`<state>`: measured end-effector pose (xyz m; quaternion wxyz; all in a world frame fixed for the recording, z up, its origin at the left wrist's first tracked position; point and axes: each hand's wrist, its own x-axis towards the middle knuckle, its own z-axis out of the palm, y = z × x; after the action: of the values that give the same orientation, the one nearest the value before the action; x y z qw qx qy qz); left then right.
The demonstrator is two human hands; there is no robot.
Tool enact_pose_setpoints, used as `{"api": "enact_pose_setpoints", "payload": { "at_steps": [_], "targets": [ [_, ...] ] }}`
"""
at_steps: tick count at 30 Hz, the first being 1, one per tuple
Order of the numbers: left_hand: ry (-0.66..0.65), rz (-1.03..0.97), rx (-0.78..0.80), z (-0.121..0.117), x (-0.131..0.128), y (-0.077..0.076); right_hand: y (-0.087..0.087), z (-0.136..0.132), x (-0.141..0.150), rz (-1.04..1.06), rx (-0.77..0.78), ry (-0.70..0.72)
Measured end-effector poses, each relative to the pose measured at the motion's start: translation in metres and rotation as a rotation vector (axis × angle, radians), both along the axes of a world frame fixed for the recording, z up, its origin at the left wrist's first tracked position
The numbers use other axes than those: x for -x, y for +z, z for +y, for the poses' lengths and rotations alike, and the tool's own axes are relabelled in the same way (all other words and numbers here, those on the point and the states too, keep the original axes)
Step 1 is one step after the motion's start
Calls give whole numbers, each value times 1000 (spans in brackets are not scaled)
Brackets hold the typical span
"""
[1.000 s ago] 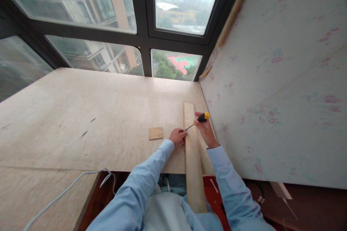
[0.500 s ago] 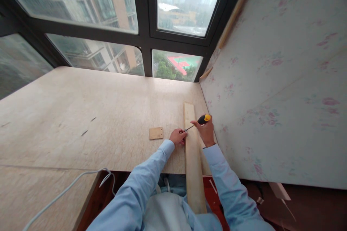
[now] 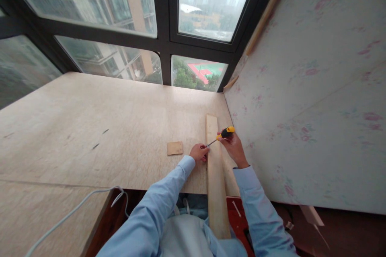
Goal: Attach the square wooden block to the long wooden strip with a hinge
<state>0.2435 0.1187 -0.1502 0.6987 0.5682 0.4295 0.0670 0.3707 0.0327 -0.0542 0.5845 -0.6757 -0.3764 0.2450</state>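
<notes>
A long pale wooden plank (image 3: 216, 176) lies on the counter, its near end reaching over the edge to my body. My right hand (image 3: 235, 148) is closed around a screwdriver (image 3: 226, 132) with a yellow and black handle. The metal shaft slants down leftward across the plank, its tip at the plank's left edge. There my left hand (image 3: 199, 152) pinches close to the tip, against the plank's side. Whatever its fingertips hold is too small to make out. Left of that hand lies a small flat wooden piece (image 3: 175, 148) with tiny holes at its right side.
A pale counter (image 3: 135, 120) runs back to dark-framed windows (image 3: 164, 62). On my right stands a flowered wall panel (image 3: 301, 108), close to the right hand. Two thin dark slivers lie at the left. A white cable (image 3: 75, 209) crosses the counter's front left.
My right hand has turned about the handle, its wrist shifting right and the fingers now lower on the grip. The left hand and plank keep their places; the view shifts slightly.
</notes>
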Motion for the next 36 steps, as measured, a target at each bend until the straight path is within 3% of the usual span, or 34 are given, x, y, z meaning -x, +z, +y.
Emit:
{"api": "enact_pose_setpoints", "payload": {
  "at_steps": [3, 5, 7, 11, 14, 17, 20, 22, 30, 36],
  "targets": [
    [-1, -6, -2, -1, 1, 0, 2, 3, 3, -243, 126, -179],
    [0, -8, -4, -1, 1, 0, 2, 4, 5, -340, 150, -218],
    [0, -8, -5, -1, 1, 0, 0, 4, 7, -289, 92, -157],
    [0, -2, -3, 0, 1, -1, -2, 1, 5, 14, -56, 54],
    [-4, 0, 2, 0, 0, -2, 0, -2, 2, 124, -41, 160],
    [-9, 1, 7, 0, 0, -2, 3, -3, 0, 18, 32, 49],
    [-8, 1, 7, 0, 1, -1, 6, 1, 0, -268, 146, -191],
    [-4, 0, 3, 0, 1, 0, 8, 4, 2, -410, 195, -266],
    [-4, 0, -2, 0, 2, 2, 20, -4, 1, -427, 150, -347],
    [-7, 1, 2, -1, 3, 4, 25, -17, -2, -465, 165, -241]
  ]
}}
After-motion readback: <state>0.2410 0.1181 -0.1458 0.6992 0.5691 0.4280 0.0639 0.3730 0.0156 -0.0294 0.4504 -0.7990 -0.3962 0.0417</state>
